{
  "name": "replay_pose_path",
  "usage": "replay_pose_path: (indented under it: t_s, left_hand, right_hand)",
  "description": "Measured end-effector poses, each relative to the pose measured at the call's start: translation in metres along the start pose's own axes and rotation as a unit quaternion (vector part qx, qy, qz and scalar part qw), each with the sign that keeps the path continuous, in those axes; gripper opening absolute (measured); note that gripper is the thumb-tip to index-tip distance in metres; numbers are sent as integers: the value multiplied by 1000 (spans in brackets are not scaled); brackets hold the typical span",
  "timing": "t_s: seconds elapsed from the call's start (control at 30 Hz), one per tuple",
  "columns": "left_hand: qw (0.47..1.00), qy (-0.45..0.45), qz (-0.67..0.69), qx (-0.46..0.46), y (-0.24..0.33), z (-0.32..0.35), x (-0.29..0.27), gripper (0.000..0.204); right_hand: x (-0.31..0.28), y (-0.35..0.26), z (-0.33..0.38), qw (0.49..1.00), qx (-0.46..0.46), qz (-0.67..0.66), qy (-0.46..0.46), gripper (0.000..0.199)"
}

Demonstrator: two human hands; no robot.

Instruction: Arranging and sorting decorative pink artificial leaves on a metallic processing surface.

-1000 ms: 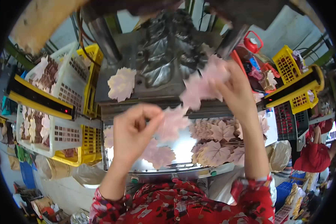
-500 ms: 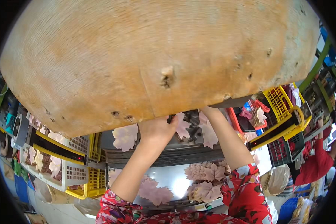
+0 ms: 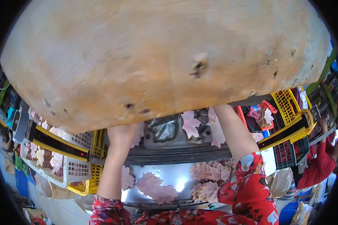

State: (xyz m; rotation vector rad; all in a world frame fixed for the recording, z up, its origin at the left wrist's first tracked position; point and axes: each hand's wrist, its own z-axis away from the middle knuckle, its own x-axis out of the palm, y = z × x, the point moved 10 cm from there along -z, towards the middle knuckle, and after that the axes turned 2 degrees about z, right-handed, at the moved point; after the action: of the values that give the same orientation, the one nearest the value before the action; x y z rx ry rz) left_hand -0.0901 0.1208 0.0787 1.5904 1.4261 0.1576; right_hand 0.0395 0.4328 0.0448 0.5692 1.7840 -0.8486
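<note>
A big pale wooden slab [image 3: 157, 56] fills the upper part of the head view and hides much of what lies behind it. Below it sits a dark grey metal mould [image 3: 169, 131] with pink leaf-shaped pieces [image 3: 191, 123] lying on it. My left hand [image 3: 122, 137] rests at the mould's left edge beside a pink piece, its fingertips hidden by the slab. My right forearm [image 3: 233, 131] reaches up to the mould's right side, but the hand itself is behind the slab. Both sleeves are red and flowered.
A shiny metal tray [image 3: 169, 174] under the mould holds several pink leaf pieces [image 3: 210, 176]. Yellow and white baskets [image 3: 79, 168] with more pieces stand at the left, and a yellow basket [image 3: 289, 107] at the right. A person in red [image 3: 319, 165] stands at the far right.
The wooden slab has come to cover the upper view. Both hands went from holding pink pieces over the tray up to the mould, and the right hand is now hidden.
</note>
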Motion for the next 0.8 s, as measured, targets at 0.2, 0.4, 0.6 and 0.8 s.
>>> replay_pose_path:
  t_s: [0.2,0.4,0.6,0.8]
  left_hand:
    - [989,-56,-135,-13,-51,23,-5,34]
    - [991,-57,-121,25,-46,25,-19,29]
    - [973,-33,204,-100,-39,13,-14,34]
    - [951,-51,260,-160,-61,6,37,19]
  right_hand:
    - [0,-11,-1,1000,-5,1,8,35]
    - [1,-20,2,1000,-12,-2,15,35]
    - [-5,-13,1,1000,-11,5,19,34]
    - [-4,-16,4,1000,-10,4,18,34]
